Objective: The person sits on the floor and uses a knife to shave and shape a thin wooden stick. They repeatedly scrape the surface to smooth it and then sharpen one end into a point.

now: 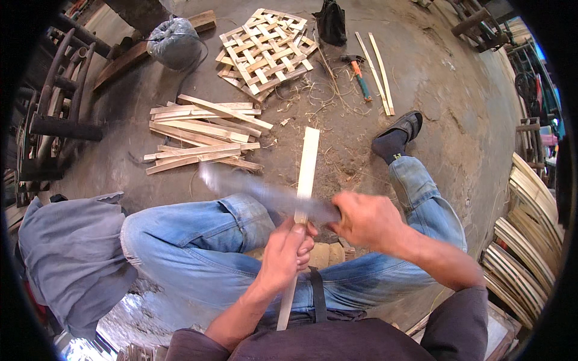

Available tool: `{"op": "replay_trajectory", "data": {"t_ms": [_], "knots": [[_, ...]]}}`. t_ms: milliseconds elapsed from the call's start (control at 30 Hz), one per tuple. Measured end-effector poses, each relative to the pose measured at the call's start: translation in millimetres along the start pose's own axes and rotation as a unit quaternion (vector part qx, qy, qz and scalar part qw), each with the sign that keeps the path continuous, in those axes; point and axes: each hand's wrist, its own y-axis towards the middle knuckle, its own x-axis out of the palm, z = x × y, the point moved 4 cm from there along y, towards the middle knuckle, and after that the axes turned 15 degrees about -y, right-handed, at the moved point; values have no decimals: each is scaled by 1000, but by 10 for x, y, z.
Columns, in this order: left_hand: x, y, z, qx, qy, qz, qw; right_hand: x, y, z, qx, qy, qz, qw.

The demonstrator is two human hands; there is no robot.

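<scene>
My left hand point(288, 253) is closed around a pale bamboo strip point(308, 162), thumb lying along it. The strip stands out away from me past the fist, and its lower end reaches back toward my waist. In my right hand point(368, 219) is the handle end of a large knife point(259, 191), its broad blade smeared by motion. The blade crosses the strip just beyond my left hand and points to the left. Whether its edge bites into the strip I cannot tell.
A heap of split strips point(205, 129) lies ahead on the left. Beyond it are stacked woven lattice panels point(265, 51). A hammer point(359, 78) and two thin strips point(379, 72) lie farther right. A grey plastic bag point(173, 42) sits far left, bundled strips point(521, 240) at right.
</scene>
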Motion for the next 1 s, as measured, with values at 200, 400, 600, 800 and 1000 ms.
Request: {"op": "replay_trajectory", "data": {"t_ms": [200,400,600,800,1000], "knots": [[25,-81,-6,19,34,-19,999,-107,-181,301,19,-100,19,995],[49,-119,-22,25,25,-27,999,-275,-26,534,114,-41,26,992],[67,-100,-3,15,33,-15,999,-207,-58,371,22,-87,27,996],[102,-128,-82,-2,29,-29,999,-285,95,467,38,-117,62,990],[82,-116,-96,10,28,-37,999,-228,24,426,22,-106,52,993]]}}
